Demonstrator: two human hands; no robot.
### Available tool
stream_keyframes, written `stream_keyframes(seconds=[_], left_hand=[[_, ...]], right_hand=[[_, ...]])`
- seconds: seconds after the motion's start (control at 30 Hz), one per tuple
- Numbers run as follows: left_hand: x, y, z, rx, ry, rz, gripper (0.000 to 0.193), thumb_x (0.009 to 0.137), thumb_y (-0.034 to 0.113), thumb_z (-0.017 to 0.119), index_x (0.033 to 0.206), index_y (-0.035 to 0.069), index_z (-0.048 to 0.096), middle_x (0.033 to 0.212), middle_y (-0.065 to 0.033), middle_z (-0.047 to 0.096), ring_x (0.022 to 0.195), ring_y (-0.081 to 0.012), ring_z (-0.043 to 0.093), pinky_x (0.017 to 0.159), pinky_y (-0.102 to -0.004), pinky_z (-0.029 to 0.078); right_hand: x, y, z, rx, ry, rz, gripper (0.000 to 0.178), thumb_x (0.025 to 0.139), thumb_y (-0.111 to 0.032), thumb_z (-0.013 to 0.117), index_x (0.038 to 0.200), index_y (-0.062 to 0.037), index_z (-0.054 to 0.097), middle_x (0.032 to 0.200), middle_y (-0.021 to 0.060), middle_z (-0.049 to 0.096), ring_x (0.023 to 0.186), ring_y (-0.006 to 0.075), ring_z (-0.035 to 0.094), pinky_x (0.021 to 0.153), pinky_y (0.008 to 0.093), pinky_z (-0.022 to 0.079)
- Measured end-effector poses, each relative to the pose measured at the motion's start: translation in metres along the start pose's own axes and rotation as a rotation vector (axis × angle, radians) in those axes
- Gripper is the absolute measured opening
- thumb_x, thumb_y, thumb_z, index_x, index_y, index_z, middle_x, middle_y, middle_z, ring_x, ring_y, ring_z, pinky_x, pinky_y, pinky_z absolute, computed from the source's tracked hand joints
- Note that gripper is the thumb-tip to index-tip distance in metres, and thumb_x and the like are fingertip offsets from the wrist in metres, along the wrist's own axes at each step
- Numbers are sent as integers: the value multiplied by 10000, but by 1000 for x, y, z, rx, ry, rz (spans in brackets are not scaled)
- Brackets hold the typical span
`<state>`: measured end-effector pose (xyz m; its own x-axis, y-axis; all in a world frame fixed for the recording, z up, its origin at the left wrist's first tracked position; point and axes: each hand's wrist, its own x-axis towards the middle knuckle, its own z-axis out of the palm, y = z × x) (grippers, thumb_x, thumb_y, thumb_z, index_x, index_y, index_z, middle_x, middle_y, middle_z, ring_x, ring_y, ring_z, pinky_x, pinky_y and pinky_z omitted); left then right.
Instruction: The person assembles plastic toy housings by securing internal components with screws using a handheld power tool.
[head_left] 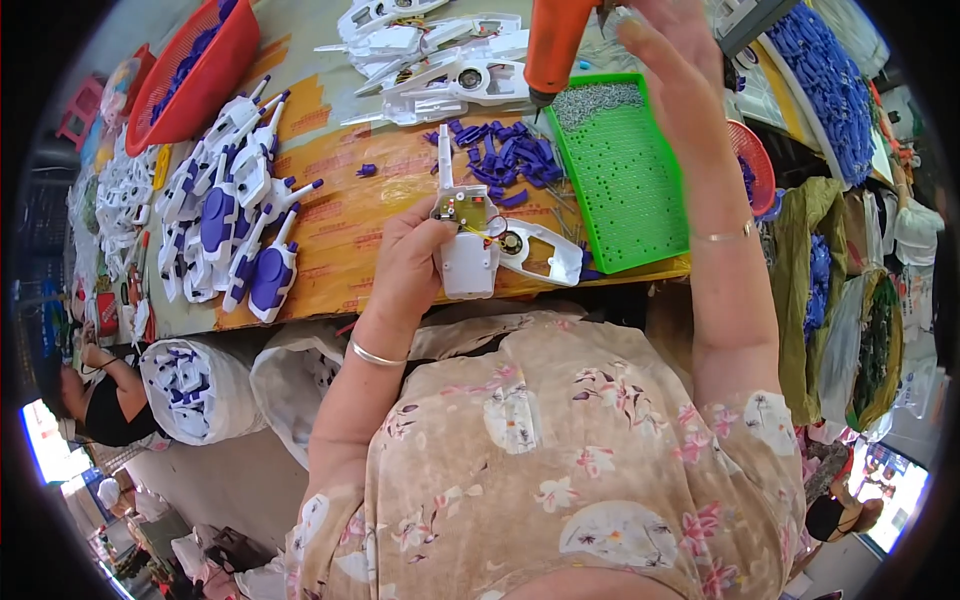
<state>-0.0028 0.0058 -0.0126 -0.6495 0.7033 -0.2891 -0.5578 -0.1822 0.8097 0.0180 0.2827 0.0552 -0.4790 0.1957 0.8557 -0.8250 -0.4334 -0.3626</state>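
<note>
My left hand [412, 255] is closed on a white plastic housing half [468, 268] at the table's near edge. Inside the housing sits a small circuit board [465, 208] with thin wires. The wires run to a hinged white piece [548, 255] that carries a round speaker [512, 242]. My right hand [680, 75] is raised at the upper right, beside an orange electric screwdriver [556, 50] whose tip points down. Its fingers are blurred and partly cut off by the upper edge, so their grip is unclear. Small purple plastic parts [515, 155] lie beyond the housing.
A green perforated tray [625, 215] with small screws stands at the right. Open white housings [470, 75] lie at the back. White-and-purple assemblies [225, 200] are heaped at the left, near a red basket [190, 75]. Filled sacks [178, 390] stand below the table; another person [110, 400] sits at far left.
</note>
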Motion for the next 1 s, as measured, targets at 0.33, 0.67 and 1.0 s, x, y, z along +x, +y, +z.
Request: stream_keyframes(seconds=[0.33, 0.67, 1.0], left_hand=[[-8, -3, -4, -20, 20, 39, 385, 774, -30, 424, 1127, -71, 570, 975, -145, 651, 807, -184, 656, 720, -291, 551], [12, -20, -14, 24, 69, -12, 413, 761, -10, 399, 1134, -114, 543, 979, -187, 640, 836, -231, 653, 744, -323, 552], [16, -27, 5, -45, 152, -33, 412, 791, -11, 394, 1178, -79, 520, 995, -175, 636, 786, -222, 652, 706, -326, 557]], right_hand=[[10, 18, 27, -592, 34, 608, 353, 785, -57, 641, 1119, 4, 544, 984, 95, 629, 899, 176, 614, 785, 319, 497], [-17, -51, 41, -641, 158, 592, 304, 725, -73, 594, 1014, 18, 562, 838, 87, 604, 807, 177, 591, 713, 312, 485], [-49, -44, 16, -845, 340, 481, 126, 745, -36, 700, 726, -26, 575, 585, 3, 555, 474, 55, 503, 449, 213, 403]])
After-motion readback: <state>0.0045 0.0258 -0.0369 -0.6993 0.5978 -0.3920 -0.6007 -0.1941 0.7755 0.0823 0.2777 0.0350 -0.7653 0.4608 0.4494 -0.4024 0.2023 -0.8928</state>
